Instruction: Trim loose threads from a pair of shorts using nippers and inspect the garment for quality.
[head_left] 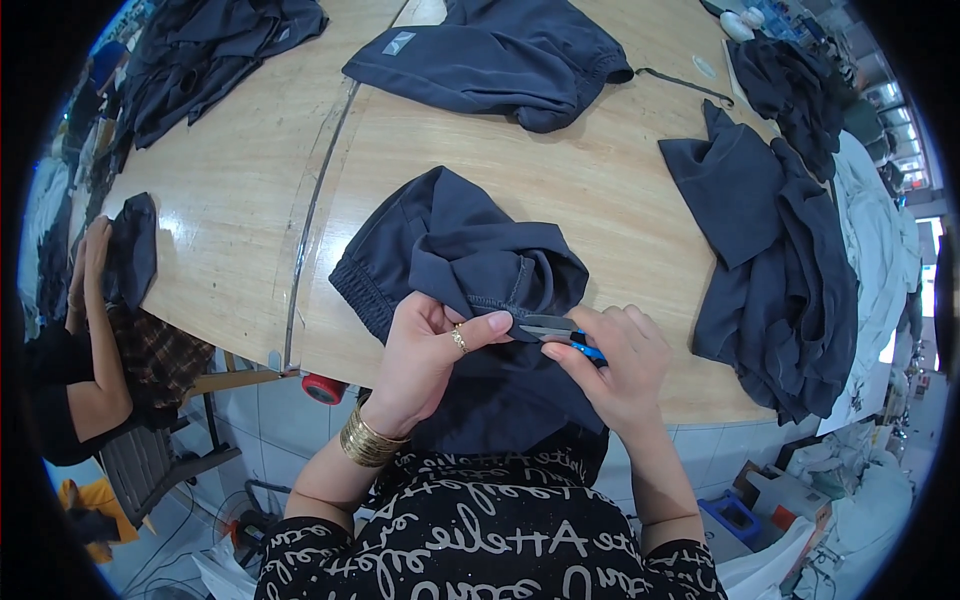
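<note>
A dark navy garment point(455, 250) with an elastic cuff lies on the wooden table point(230, 200) in front of me, its lower part hanging over the near edge. My left hand point(430, 350), with a ring and gold bangles, pinches a fold of the fabric at its hem. My right hand point(610, 365) grips small thread snips point(560, 330) with a blue handle, the blades pointing left at the pinched fold, close to my left thumb.
More dark garments lie about: a folded one point(500, 60) at the far middle, a pile point(200, 50) far left, a heap point(780, 260) on the right. Another person point(90, 330) sits at the left edge handling a dark piece. A red spool point(322, 388) hangs under the table edge.
</note>
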